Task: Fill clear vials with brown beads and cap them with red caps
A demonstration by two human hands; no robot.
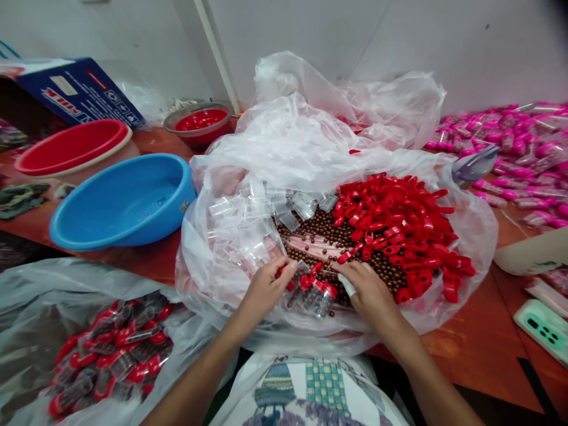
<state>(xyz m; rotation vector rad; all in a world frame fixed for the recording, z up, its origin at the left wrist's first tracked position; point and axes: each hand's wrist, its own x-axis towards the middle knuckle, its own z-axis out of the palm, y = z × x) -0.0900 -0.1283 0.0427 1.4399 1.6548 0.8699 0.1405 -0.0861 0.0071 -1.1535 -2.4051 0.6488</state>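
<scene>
My left hand is closed, with thumb and fingers pinched on a small clear tube with a red cap, mostly hidden by the fingers. Several filled red-capped clear tubes lie just right of it. My right hand is closed over the brown beads, its fingertips pointing left. What they pinch is too small to tell. A white wrap or scrap shows at its fingers. Loose red caps are heaped beyond my right hand, and empty clear tubes lie beyond my left.
Everything central lies on a spread clear plastic bag. A blue basin, red basin and blue box stand left. Lower left, a bag holds filled red-capped tubes. Pink-capped tubes and a phone are right.
</scene>
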